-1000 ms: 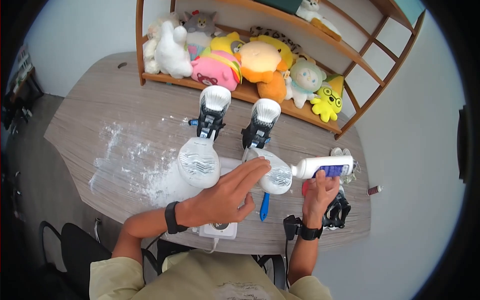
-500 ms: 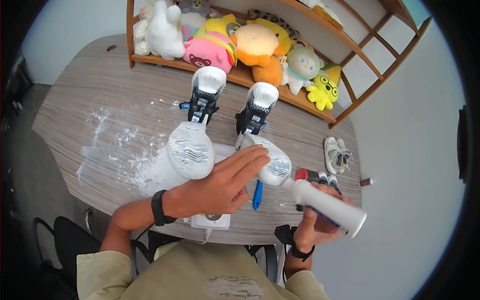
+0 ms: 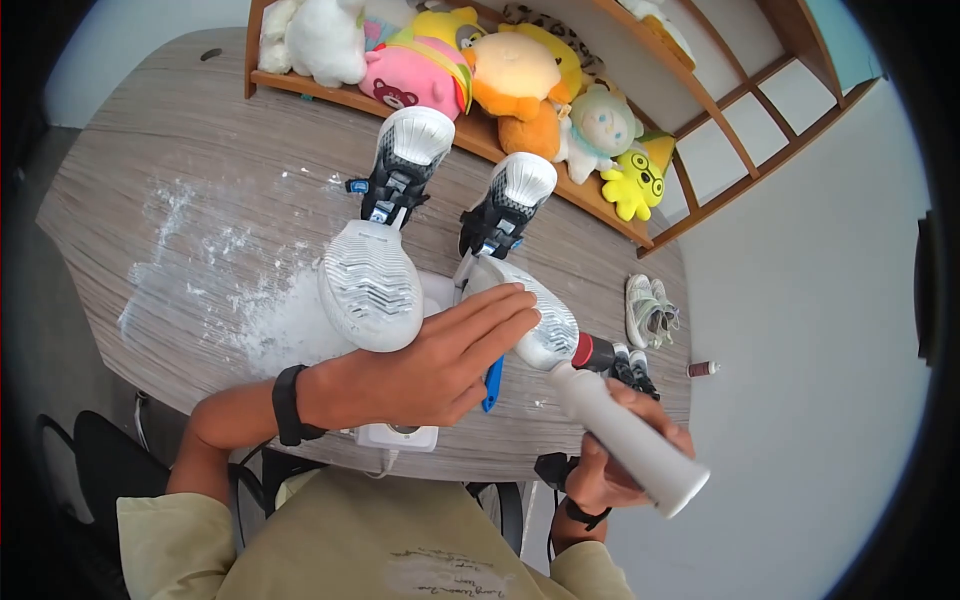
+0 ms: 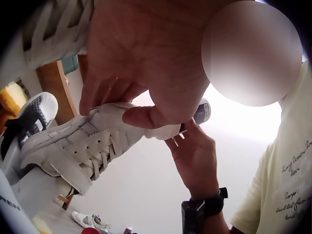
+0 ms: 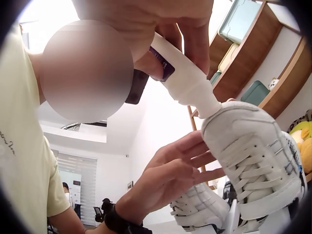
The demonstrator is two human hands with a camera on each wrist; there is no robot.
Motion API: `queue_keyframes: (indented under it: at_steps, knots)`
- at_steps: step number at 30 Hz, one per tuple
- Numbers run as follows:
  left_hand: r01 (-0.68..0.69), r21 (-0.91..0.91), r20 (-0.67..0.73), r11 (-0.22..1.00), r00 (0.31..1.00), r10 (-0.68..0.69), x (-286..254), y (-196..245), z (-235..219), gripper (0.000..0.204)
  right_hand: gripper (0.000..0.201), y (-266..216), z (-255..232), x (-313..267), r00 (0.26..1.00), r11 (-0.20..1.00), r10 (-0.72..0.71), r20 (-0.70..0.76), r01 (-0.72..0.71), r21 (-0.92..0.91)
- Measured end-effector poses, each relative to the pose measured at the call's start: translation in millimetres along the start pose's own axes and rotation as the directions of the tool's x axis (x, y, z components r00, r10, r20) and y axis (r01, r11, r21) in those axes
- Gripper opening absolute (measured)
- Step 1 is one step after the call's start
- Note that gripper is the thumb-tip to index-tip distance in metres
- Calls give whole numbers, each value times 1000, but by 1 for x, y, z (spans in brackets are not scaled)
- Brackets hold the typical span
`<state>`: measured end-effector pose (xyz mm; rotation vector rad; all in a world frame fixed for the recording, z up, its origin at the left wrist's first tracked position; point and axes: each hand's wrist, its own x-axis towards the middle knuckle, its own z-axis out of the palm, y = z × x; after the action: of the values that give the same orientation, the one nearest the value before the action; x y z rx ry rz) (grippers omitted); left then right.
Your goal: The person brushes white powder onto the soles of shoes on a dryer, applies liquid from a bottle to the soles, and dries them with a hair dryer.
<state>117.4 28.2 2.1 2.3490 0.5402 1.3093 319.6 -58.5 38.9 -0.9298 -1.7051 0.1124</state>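
Note:
Sole up, a white laced shoe is propped in the middle of the head view, its toe toward the person. My left hand lays nearly straight fingers over the sole's left side; the left wrist view has its thumb by the toe of the shoe. My right hand grips a white bottle, tilted with its neck at the sole's toe. The bottle meets the toe in the right wrist view too. Another white shoe stands sole up to the left.
Two black-and-white shoes stand behind. White powder covers part of the table. A blue handle, a white device, a red-and-black object and small shoes lie around. A shelf holds plush toys.
The bottle has swung from nearly level to a slant, its base now toward the person, with my right hand moving along. My left hand keeps its place on the shoe. The head view has shifted.

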Motion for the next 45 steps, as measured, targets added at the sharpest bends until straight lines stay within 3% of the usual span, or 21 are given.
queue_keyframes:
  at_steps: [1, 5, 7, 8, 11, 15, 17, 21, 24, 27, 31, 34, 36, 39, 41, 45]
  knots:
    - [-1, -4, 11, 1000, 1000, 1, 0, 0, -2, 69, 73, 2, 2, 0, 996, 995, -89, 18, 90, -35]
    - [-4, -37, 18, 999, 1000, 5, -4, -4, -9, 66, 82, -16, 1, 3, 973, 974, -132, 189, 163, -159]
    - [-2, -51, 14, 999, 1000, 2, -6, -5, -9, 65, 68, -19, 1, 1, 972, 965, -135, 194, 173, -199]
    - [3, -53, 14, 999, 1000, -3, -6, -4, -9, 65, 53, -20, 4, -2, 980, 961, -129, 153, 162, -225]
    - [5, 20, 27, 1000, 1000, -6, -4, -3, -12, 62, 51, -5, 9, -11, 989, 963, -148, -11, 141, -229]
    - [71, 8, -12, 997, 997, -71, -5, -5, -5, 64, 71, -3, -2, -9, 996, 979, -33, -82, 16, -201]
    - [61, 105, -12, 993, 998, -60, -4, -10, 1, 66, 70, -2, 3, -4, 984, 993, -25, -175, 4, -120]
    - [64, 152, -63, 986, 997, -55, -5, -18, 14, 65, 66, 3, 8, 1, 986, 999, -10, -166, 3, -46]
    - [77, 183, -90, 980, 994, -61, -3, -16, 22, 64, 67, 12, 4, 1, 984, 995, -43, -172, 26, -97]
    - [98, 68, -118, 993, 989, -90, -3, -17, 24, 64, 69, 13, 4, 4, 983, 998, -55, -177, 50, -30]
    - [132, 41, -103, 990, 987, -127, -2, -15, 21, 62, 66, 6, 11, 1, 991, 998, -64, -119, 61, -29]
    - [133, 23, -100, 991, 986, -130, -2, -14, 20, 62, 62, -12, 15, 2, 997, 970, -72, -18, 66, -232]
    - [130, 18, -101, 991, 987, -127, -2, -14, 19, 62, 64, -20, 11, 6, 996, 971, -57, 70, 71, -227]
    - [132, -1, -106, 991, 986, -131, -3, -16, 21, 62, 65, -10, 12, 6, 992, 990, -113, 57, 117, -78]
    - [129, 2, -108, 992, 986, -128, -2, -15, 20, 63, 60, -7, 22, 7, 989, 990, -125, -81, 130, 49]
    - [140, -4, -110, 990, 984, -139, -3, -13, 17, 64, 74, 10, 7, 16, 964, 993, 117, -238, -110, 44]
